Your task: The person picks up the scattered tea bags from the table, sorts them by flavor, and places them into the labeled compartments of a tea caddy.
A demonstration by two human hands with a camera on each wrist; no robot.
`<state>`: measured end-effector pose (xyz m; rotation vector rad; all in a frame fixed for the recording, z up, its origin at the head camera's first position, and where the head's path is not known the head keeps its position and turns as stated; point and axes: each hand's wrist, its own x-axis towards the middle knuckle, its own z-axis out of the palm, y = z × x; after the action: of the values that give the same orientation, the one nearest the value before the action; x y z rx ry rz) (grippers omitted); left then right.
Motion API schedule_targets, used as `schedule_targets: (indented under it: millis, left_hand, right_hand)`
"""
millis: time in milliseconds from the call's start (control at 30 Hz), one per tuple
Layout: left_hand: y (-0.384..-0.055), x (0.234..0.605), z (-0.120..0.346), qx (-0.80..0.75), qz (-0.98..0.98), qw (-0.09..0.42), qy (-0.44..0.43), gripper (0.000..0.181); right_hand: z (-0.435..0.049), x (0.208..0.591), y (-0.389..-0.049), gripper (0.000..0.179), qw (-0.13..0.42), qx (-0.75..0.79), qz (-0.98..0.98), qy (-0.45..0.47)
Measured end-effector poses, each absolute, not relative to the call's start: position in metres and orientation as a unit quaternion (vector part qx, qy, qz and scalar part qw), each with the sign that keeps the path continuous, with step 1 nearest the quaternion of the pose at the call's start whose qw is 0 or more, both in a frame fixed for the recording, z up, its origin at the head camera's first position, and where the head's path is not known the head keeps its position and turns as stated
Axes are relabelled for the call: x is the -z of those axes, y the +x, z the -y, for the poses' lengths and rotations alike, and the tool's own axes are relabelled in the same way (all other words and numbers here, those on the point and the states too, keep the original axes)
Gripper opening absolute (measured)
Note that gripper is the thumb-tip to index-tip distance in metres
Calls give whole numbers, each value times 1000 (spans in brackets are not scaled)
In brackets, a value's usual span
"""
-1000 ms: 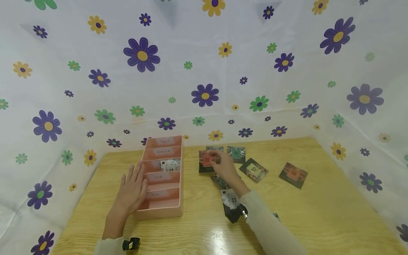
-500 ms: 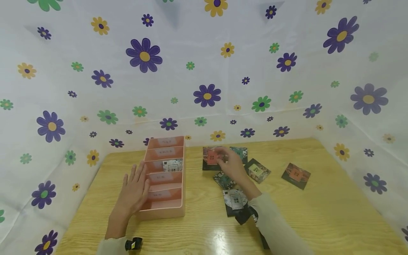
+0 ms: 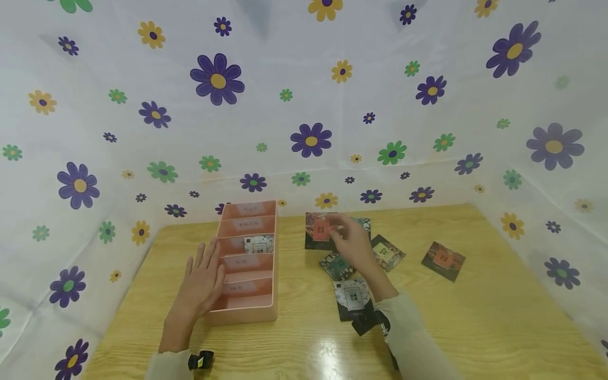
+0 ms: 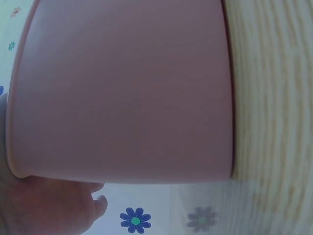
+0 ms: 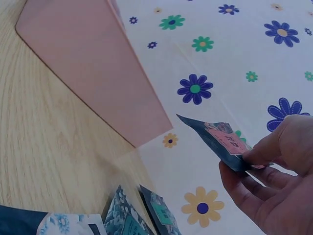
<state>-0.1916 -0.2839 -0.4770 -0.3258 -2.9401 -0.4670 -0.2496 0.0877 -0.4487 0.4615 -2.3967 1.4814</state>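
My right hand (image 3: 356,245) pinches a flat dark sachet with a red label (image 3: 320,230) between thumb and fingers. In the right wrist view the sachet (image 5: 225,142) hangs tilted in the air, its far corner pointing toward the pink box (image 5: 93,63). My left hand (image 3: 197,287) rests with straight fingers along the left side of the pink divided box (image 3: 247,315). A whitish sachet (image 3: 259,245) stands in the box's middle compartment; paper labels line the compartment walls. The left wrist view shows mostly the box's near end (image 4: 127,93), with part of the left hand (image 4: 49,205) beyond.
Right of the box lie a green-labelled sachet (image 3: 337,265), a white one (image 3: 352,298), a yellow-labelled one (image 3: 388,253) and a red-labelled one (image 3: 443,261). Another green-labelled sachet (image 3: 366,225) is partly behind my right hand. A flowered cloth (image 3: 266,121) surrounds the wooden table (image 3: 499,306).
My right hand has raised the red-labelled sachet and moved slightly right and away, uncovering more of the green and white sachets. The left hand stays against the box.
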Motion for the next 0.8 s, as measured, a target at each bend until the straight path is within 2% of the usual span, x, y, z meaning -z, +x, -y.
schedule_targets:
  millis: [200, 800]
  left_hand:
    - [-191, 476, 283, 150, 980, 71, -108, 59]
    - [-190, 474, 283, 153, 980, 73, -107, 59]
  right_hand:
    - [-91, 445, -244, 36, 132, -548, 814, 139]
    - [-89, 436, -227, 40, 151, -546, 809, 156]
